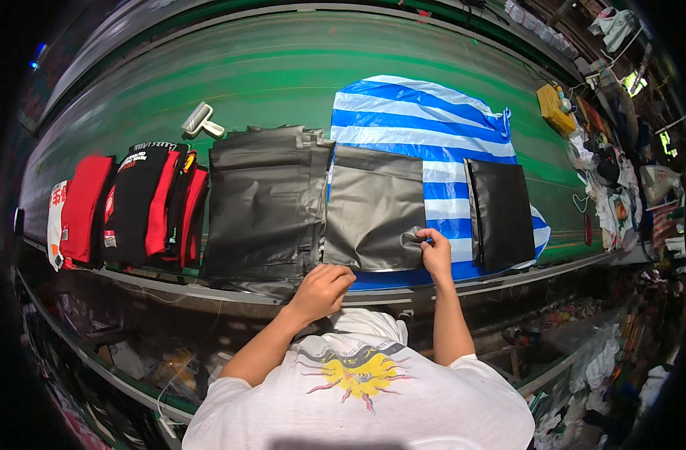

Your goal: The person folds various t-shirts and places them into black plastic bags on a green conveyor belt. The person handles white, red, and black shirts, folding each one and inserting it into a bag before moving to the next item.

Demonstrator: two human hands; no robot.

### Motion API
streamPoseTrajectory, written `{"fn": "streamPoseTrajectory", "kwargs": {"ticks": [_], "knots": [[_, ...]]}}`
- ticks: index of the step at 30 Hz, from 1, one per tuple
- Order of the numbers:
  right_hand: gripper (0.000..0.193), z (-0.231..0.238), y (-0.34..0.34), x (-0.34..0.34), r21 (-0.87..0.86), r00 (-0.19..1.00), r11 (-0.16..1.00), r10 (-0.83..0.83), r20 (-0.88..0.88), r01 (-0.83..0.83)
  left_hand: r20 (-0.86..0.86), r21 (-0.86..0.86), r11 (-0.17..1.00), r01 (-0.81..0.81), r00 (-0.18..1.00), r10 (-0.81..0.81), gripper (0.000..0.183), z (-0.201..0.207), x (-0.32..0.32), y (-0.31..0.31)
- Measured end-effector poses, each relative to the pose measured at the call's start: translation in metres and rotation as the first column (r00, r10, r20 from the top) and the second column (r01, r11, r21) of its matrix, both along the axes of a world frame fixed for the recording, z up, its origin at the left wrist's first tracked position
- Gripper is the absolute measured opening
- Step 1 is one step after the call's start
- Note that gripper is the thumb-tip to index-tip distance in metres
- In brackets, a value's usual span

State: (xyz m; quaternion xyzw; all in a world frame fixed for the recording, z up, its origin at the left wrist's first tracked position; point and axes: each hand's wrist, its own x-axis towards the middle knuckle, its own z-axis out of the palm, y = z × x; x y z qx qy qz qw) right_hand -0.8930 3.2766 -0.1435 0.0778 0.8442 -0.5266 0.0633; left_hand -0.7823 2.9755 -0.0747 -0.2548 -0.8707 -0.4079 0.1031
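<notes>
A flat, shiny black plastic bag (376, 202) lies in front of me, partly over a blue-and-white striped plastic sheet (448, 176). My right hand (436, 253) pinches the bag near its lower right edge, where the plastic puckers. At the near left corner, the curled fingers of my left hand (324, 290) close on the bag's edge; their tips are partly hidden. Just left of it is a thick stack of black plastic bags (264, 202). Another folded black bundle (502, 214) rests on the right part of the sheet.
Folded red garments (85, 206) and black garments (136, 206) are piled along the left of the green table (283, 75). A white-handled roller-like tool (202, 120) lies behind the stack. Yellow pads (555, 110) and jumbled cloth (609, 187) crowd the right end.
</notes>
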Motion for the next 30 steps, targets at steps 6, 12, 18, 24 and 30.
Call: {"fn": "streamPoseTrajectory", "kwargs": {"ticks": [6, 12, 18, 24, 30], "knots": [[0.028, -0.024, 0.036, -0.01, 0.148, 0.999, 0.988, 0.044, -0.007, -0.043, 0.003, 0.125, 0.985, -0.116, 0.993, 0.116, 0.023, 0.0, -0.004, 0.037], [0.019, -0.015, 0.038, -0.015, 0.552, 0.955, 0.828, 0.234, -0.183, -0.097, -0.008, 0.18, 0.92, -0.348, 0.935, 0.355, 0.019, 0.004, 0.003, 0.047], [0.02, 0.003, -0.001, -0.026, 0.491, 0.886, 0.833, 0.406, -0.226, -0.256, -0.083, 0.192, 0.818, -0.542, 0.821, 0.564, 0.019, 0.02, 0.017, 0.02], [0.016, 0.047, -0.085, -0.004, 0.359, 0.807, 0.836, 0.52, -0.28, -0.415, -0.321, 0.003, 0.809, -0.587, 0.766, 0.557, 0.022, 0.045, 0.034, -0.048], [0.014, 0.073, -0.194, 0.025, 0.265, 0.754, 0.846, 0.532, -0.384, -0.462, -0.558, -0.036, 0.68, -0.732, 0.579, 0.594, 0.02, 0.083, 0.061, -0.184]]}}
